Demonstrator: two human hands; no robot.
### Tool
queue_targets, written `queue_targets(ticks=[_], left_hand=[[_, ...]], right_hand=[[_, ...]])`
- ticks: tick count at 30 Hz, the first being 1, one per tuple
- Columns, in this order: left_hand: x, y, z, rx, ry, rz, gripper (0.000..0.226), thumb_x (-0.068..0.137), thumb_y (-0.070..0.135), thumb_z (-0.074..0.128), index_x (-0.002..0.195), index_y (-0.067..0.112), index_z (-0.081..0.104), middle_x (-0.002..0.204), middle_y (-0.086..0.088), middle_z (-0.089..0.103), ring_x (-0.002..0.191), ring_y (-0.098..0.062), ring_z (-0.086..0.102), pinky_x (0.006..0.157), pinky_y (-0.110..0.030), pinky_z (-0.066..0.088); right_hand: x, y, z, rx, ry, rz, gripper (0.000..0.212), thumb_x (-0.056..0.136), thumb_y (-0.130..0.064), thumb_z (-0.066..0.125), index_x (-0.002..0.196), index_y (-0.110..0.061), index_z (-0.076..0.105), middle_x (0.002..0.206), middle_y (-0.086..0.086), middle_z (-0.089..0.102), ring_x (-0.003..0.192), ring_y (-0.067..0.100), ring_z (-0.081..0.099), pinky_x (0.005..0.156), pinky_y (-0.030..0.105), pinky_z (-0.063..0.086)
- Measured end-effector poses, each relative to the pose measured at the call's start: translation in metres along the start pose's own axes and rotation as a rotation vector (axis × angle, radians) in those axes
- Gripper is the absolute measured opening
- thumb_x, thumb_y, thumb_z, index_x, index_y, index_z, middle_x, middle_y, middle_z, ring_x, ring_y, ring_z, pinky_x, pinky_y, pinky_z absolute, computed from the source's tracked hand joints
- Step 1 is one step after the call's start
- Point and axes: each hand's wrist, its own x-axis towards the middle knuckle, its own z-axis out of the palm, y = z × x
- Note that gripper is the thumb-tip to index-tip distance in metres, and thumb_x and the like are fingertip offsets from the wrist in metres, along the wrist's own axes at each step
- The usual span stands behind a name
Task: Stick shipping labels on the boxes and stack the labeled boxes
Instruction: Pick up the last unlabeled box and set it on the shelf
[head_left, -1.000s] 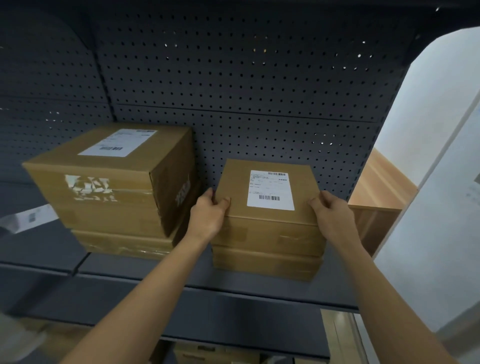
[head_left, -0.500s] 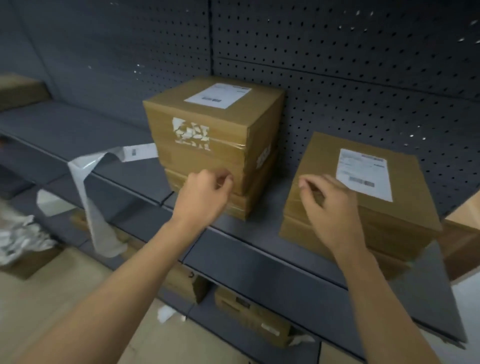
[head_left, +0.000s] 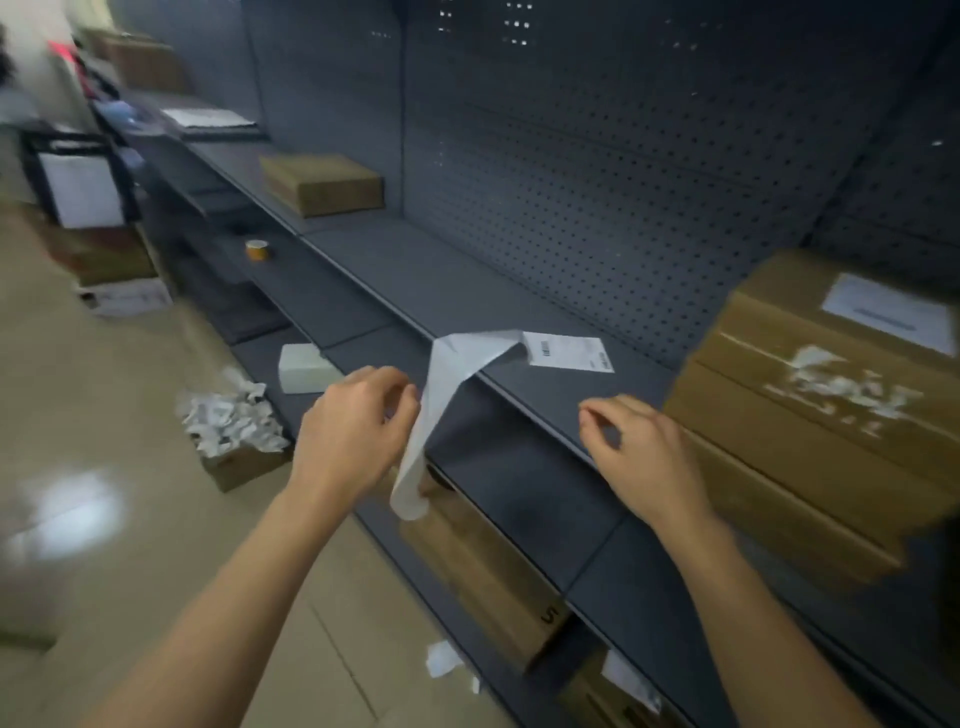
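A white strip of label backing (head_left: 447, 400) hangs over the edge of the grey shelf (head_left: 524, 499), and its printed shipping label (head_left: 569, 353) lies flat on the shelf. My left hand (head_left: 353, 426) hovers with loosely curled fingers, fingertips right at the strip's left edge, without a plain grip. My right hand (head_left: 641, 452) hovers over the shelf edge, loosely curled and empty. A stack of labeled cardboard boxes (head_left: 800, 431) stands just right of it. A plain brown box (head_left: 322, 182) sits farther left on the shelf.
A tape roll (head_left: 257, 250) and a white block (head_left: 306, 368) lie on lower shelf levels. On the floor, a small box holds crumpled backing paper (head_left: 231, 421). More cardboard boxes (head_left: 483, 571) sit under the shelf. Pegboard backs the shelving.
My view has swung left along the shelf. Both hands left the labeled boxes; the left hand moved to the hanging label strip, and the right hand came off the small stack.
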Motion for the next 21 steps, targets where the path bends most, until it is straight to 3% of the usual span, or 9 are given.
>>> queue_targets(ticks=[7, 11, 16, 19, 21], left_hand=[[0.047, -0.146, -0.04, -0.058, 0.08, -0.173, 0.024, 0.089, 0.043, 0.042, 0.084, 0.031, 0.063, 0.077, 0.011, 0.063, 0.072, -0.017, 0.064, 0.063, -0.037, 0.053], [0.083, -0.201, -0.041, -0.056, 0.11, -0.238, 0.013, 0.092, 0.03, 0.054, 0.086, 0.028, 0.066, 0.075, 0.009, 0.065, 0.073, -0.015, 0.063, 0.065, -0.041, 0.054], [0.152, -0.256, -0.034, -0.044, 0.089, -0.276, 0.015, 0.093, 0.032, 0.054, 0.087, 0.027, 0.067, 0.074, 0.012, 0.064, 0.071, -0.01, 0.062, 0.067, -0.039, 0.053], [0.207, -0.287, -0.036, -0.017, 0.063, -0.293, 0.013, 0.095, 0.028, 0.057, 0.09, 0.028, 0.069, 0.076, 0.014, 0.065, 0.069, -0.004, 0.062, 0.066, -0.031, 0.051], [0.24, -0.308, -0.043, 0.008, 0.042, -0.305, 0.013, 0.096, 0.027, 0.057, 0.097, 0.027, 0.069, 0.083, 0.016, 0.066, 0.074, -0.001, 0.061, 0.065, -0.013, 0.044]], right_hand=[[0.085, -0.1, 0.103, 0.079, -0.16, -0.057, 0.014, 0.094, -0.024, 0.057, 0.09, -0.018, 0.069, 0.086, -0.005, 0.064, 0.078, 0.017, 0.059, 0.067, 0.04, 0.052], [0.135, -0.13, 0.16, 0.155, -0.197, -0.107, 0.013, 0.094, -0.021, 0.06, 0.098, -0.017, 0.071, 0.093, -0.006, 0.067, 0.084, 0.016, 0.061, 0.075, 0.034, 0.052], [0.211, -0.139, 0.24, 0.232, -0.22, -0.077, 0.019, 0.095, -0.027, 0.057, 0.107, -0.021, 0.071, 0.099, -0.013, 0.067, 0.088, 0.008, 0.062, 0.074, 0.032, 0.054], [0.269, -0.148, 0.287, 0.325, -0.208, -0.068, 0.021, 0.094, -0.031, 0.055, 0.103, -0.022, 0.071, 0.095, -0.015, 0.065, 0.084, 0.007, 0.062, 0.073, 0.037, 0.055], [0.31, -0.159, 0.315, 0.367, -0.215, -0.043, 0.021, 0.093, -0.032, 0.054, 0.103, -0.023, 0.07, 0.094, -0.015, 0.064, 0.082, 0.008, 0.062, 0.072, 0.039, 0.055]])
